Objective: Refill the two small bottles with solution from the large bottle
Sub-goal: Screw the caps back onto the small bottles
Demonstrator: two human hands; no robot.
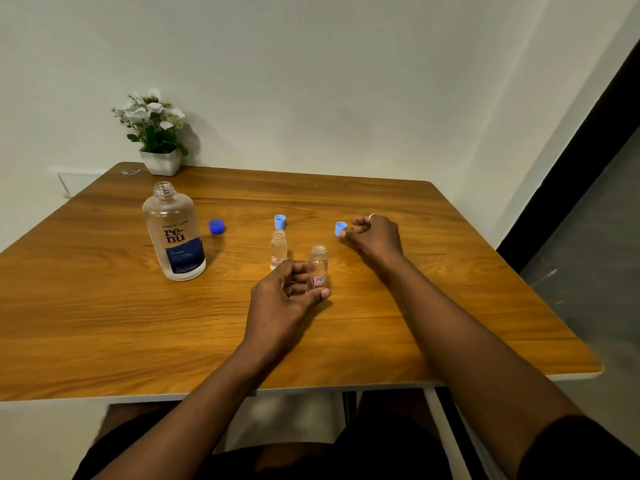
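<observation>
**One brand name you can read, on the large bottle**

On the large bottle (173, 233) you read "re-nu" in dark lower-case letters, split over two lines with "re-" above "nu", on the clear upper part of its label. Below that, on the dark blue panel, you read "fresh" in pale letters. A thin line of capitals sits above the brand name, and several lines of fine print run under "fresh". All of these are too small for you to make out. The farther small bottle (278, 249) and the nearer small bottle (318, 268) each carry a little label with red and blue marks low on the body. You can read no word or number on either.
</observation>
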